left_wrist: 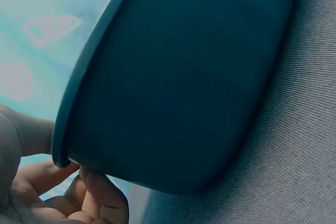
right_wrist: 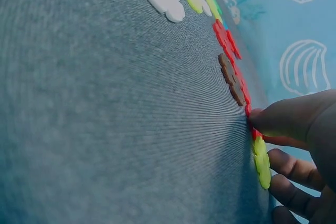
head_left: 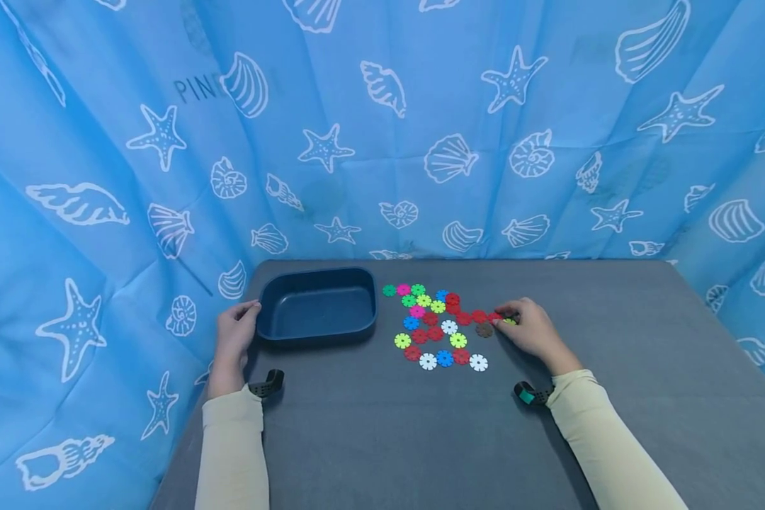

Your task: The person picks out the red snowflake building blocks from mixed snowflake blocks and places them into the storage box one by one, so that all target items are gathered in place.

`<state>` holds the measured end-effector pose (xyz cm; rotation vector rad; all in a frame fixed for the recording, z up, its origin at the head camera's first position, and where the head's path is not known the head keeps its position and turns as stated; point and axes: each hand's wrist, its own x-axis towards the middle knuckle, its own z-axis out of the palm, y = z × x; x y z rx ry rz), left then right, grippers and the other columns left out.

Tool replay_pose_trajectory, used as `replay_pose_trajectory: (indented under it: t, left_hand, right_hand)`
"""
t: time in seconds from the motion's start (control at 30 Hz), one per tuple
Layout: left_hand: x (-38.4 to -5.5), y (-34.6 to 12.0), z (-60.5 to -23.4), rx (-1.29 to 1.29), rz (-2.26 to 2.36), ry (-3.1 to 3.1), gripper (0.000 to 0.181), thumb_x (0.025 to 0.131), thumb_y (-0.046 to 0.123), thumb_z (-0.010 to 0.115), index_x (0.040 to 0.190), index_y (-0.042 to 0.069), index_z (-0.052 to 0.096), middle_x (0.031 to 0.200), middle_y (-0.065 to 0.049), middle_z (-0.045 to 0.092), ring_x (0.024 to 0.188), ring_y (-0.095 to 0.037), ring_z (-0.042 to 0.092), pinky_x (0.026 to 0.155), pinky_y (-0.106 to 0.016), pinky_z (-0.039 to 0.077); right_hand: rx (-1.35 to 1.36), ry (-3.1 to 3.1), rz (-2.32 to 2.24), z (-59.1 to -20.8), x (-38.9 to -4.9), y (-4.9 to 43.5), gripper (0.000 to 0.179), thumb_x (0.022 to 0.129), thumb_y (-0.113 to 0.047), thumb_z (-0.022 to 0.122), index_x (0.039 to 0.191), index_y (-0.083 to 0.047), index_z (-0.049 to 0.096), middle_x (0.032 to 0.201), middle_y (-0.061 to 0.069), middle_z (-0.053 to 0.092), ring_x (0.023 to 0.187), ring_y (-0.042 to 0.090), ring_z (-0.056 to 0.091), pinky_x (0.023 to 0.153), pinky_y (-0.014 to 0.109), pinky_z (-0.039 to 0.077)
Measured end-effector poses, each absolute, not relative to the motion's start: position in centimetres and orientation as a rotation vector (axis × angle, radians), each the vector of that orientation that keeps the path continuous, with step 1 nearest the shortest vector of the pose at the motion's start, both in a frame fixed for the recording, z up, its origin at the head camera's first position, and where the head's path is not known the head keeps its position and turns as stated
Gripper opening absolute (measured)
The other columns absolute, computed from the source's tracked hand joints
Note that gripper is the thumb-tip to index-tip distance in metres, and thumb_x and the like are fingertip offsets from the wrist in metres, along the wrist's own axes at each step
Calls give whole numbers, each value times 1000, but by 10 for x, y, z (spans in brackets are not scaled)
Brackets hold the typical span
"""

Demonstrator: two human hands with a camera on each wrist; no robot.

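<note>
My left hand (head_left: 234, 338) holds the left end of a dark blue plastic box (head_left: 321, 341). In the left wrist view its thumb is at the outer rim and curled fingers (left_wrist: 107, 195) sit beneath it. Over on the right, my right hand (head_left: 537, 333) pinches a red notched plastic disc (head_left: 496, 318) at the right end of a red row, thumb and forefinger on it. A yellow-green disc (right_wrist: 262, 163) lies by the other fingertips. Just left of the thumb is a brown disc (head_left: 484, 330), lying flat.
Many notched discs in red, white, blue, green, pink and yellow-green lie between box and right hand, including a white disc (head_left: 479, 363) at the front. The grey table (head_left: 382, 439) meets a blue shell-patterned curtain (head_left: 382, 177) behind and at the sides.
</note>
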<state>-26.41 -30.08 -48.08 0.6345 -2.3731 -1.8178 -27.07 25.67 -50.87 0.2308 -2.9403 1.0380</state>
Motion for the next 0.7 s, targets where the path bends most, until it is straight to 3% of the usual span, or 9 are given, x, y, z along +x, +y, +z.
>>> replay_pose_trajectory:
  t: [0.43,0.7]
  left_hand:
    - [-263,-302,-472,658,-1831,-2369,43,111,21,53,150,5,60,159,-16,50,144,-30,47,120,-49,43]
    - [-260,-302,-473,645,-1891,-2375,44,111,17,52,153,5,56,161,-17,47,144,-29,47,118,-49,43]
  right_hand:
    - [189,-2790,1124,-510,-270,254,16,99,-8,73,113,1,73,105,20,74,94,32,69,84,48,56]
    - [172,-2677,1281,-503,-270,238,17,101,-10,71,115,0,73,107,21,74,94,33,73,71,29,56]
